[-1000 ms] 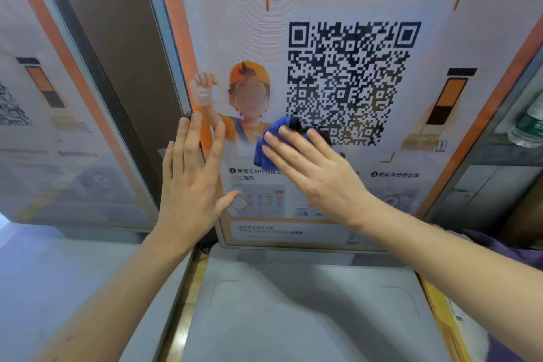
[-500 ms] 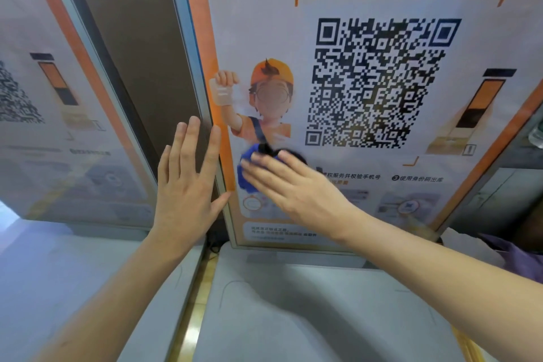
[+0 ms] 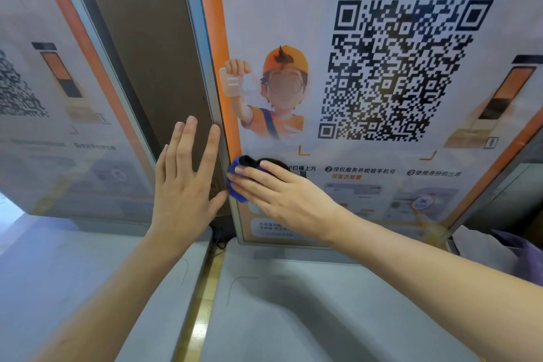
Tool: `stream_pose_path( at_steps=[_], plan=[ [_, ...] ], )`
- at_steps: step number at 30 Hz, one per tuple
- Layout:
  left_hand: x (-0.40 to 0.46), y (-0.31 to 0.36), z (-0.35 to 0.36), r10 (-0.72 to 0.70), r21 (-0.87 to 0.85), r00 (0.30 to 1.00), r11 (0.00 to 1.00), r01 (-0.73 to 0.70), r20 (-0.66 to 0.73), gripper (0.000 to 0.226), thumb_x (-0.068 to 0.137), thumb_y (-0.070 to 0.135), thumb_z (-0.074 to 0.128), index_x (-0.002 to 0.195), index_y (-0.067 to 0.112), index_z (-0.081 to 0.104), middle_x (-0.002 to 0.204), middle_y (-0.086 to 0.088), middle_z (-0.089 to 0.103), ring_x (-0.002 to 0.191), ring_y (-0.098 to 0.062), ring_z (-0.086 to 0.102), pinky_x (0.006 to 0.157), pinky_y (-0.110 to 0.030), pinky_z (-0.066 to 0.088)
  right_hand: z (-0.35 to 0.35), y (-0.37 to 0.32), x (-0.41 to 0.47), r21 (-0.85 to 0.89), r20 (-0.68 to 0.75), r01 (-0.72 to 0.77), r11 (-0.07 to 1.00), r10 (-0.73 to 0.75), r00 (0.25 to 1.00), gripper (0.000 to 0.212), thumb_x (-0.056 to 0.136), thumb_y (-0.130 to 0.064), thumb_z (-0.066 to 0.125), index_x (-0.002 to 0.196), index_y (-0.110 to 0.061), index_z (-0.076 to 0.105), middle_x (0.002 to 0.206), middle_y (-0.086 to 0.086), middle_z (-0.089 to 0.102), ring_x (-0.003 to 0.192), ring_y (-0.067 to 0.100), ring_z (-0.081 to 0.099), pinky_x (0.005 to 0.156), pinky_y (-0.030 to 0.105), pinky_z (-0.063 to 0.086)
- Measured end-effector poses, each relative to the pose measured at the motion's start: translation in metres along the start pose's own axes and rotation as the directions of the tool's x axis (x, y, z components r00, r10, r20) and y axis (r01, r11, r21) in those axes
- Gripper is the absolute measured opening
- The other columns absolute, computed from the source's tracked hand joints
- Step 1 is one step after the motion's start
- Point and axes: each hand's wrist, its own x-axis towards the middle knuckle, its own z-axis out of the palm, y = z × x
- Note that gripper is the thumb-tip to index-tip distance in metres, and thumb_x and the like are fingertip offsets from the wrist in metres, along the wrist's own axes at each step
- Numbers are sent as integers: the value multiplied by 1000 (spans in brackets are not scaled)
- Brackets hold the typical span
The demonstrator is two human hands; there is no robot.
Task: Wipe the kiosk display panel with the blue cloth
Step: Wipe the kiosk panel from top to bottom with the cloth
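The kiosk display panel [image 3: 293, 9] fills the upper right, showing a large QR code, a cartoon worker in an orange helmet and an orange border. My right hand [image 3: 282, 197] lies flat on its lower left part, pressing the blue cloth [image 3: 235, 182] against the screen right by the left frame edge. Only a small blue fold shows past my fingertips. My left hand [image 3: 185, 182] is open with fingers spread, flat against the dark side of the panel just left of its frame.
A second kiosk panel [image 3: 58, 97] with the same poster stands at the left. Grey kiosk shelves [image 3: 293, 303] run below both screens, with a yellowish gap [image 3: 202, 303] between them. A white and purple bundle [image 3: 493, 250] sits at the lower right.
My right hand slid the cloth down and to the left across the screen, from beside the QR code to the left frame edge. My left hand stayed braced on the panel's side.
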Motion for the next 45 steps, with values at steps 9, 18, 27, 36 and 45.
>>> stream_pose_path(
  at_steps=[9,18,27,36,45],
  plan=[
    [-8,-1,8,-19,-41,1000,999,19,-3,124,67,41,88,159,18,8,162,-20,4,151,-37,7,118,-48,14,-4,4,24,101,-142,-216,971,229,963,57,102,-3,5,156,-4,23,163,12,24,152,28,17,124,45,10],
    [-16,0,13,2,-36,1000,999,-2,11,122,67,38,87,159,17,9,162,-22,5,151,-37,6,119,-50,17,13,-13,9,32,-60,-124,992,126,990,59,101,-7,30,158,-5,13,166,12,12,153,28,7,125,45,3],
    [-17,7,17,-11,-36,1000,999,11,3,123,67,40,86,159,13,9,162,-20,3,151,-37,6,119,-49,17,25,-18,-17,26,8,-15,1000,15,1000,62,100,-10,36,158,-5,13,165,11,14,153,27,10,124,44,5],
    [-17,21,17,22,-26,999,999,-23,-44,117,71,41,84,158,12,11,161,-20,0,151,-39,4,121,-50,15,9,14,-21,111,-191,-274,955,291,938,51,106,-5,17,157,-5,18,164,10,21,153,27,13,124,44,10],
    [-15,39,16,67,6,998,998,-67,-14,115,74,43,83,158,13,10,161,-20,0,151,-40,5,119,-57,22,20,3,-71,-19,0,-95,995,95,995,55,103,-7,27,158,-7,19,165,6,16,151,22,17,123,41,15]
  ],
)
